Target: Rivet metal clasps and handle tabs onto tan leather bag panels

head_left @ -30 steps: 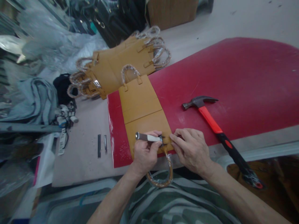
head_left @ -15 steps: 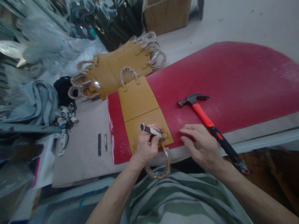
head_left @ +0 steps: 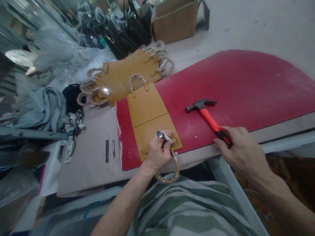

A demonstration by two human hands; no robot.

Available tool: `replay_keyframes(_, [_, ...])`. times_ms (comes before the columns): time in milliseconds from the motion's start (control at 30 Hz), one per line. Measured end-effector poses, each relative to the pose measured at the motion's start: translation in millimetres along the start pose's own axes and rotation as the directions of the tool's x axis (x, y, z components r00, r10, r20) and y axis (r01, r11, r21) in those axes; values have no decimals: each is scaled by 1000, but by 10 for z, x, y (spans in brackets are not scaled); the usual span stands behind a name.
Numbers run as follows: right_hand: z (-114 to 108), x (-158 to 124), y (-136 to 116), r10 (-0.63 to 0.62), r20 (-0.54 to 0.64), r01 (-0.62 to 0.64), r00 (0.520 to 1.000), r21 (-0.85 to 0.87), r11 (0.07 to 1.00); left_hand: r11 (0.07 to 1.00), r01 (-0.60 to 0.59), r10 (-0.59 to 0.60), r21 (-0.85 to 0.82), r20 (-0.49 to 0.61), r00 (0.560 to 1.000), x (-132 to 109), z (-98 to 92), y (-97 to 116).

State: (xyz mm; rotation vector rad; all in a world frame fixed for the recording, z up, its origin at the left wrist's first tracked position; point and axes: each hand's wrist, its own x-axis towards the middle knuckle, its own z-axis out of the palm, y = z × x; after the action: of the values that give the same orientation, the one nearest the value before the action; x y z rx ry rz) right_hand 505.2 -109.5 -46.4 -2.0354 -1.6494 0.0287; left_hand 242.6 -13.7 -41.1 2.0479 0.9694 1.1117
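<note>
Tan leather bag panel (head_left: 150, 121) lying flat on red mat (head_left: 246, 85), frame centre. Left hand (head_left: 158, 152) pinching taped metal punch (head_left: 163, 136) onto panel's near handle tab. Right hand (head_left: 240, 150) wrapping fingers round grip of red-handled claw hammer (head_left: 205, 113), head resting on mat, lower right; striking seemingly not begun. Stack of matching tan panels (head_left: 128, 75) lying upper centre.

The grey counter (head_left: 93, 167) carries a red mat (head_left: 246, 82) over its 3 o'clock half. On the mat lie a flat tan bag (head_left: 147, 111) at its 9 o'clock edge and a hammer (head_left: 208, 118) toward 6 o'clock. Off the mat, two thin metal rods (head_left: 110, 150) lie side by side at 9 o'clock. A stack of tan bags (head_left: 123, 75) sits at 11 o'clock.
</note>
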Motion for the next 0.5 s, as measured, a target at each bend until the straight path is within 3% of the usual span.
replay_keyframes(167, [-4, 32, -13, 74, 116, -78, 990, 24, 997, 1000, -1, 1, -14, -15, 1000, 0, 18, 9])
replay_keyframes(267, [-90, 142, -76, 186, 270, -251, 945, 231, 940, 1000, 3, -3, -26, 3, 1000, 5, 16, 14])
replay_keyframes(333, [-155, 254, -145, 259, 472, -485, 843, 456, 746, 1000, -5, 6, -23, 18, 1000, 5, 17, 9])
replay_keyframes(433, [-195, 454, -267, 202, 724, -749, 659, 608, 262, 1000, -12, 12, -12, 36, 999, -2, 24, -7])
replay_keyframes(500, [-177, 578, -350, 154, 762, -778, 629, 617, 121, 1000, -9, 10, -11, 42, 999, -11, 32, -17])
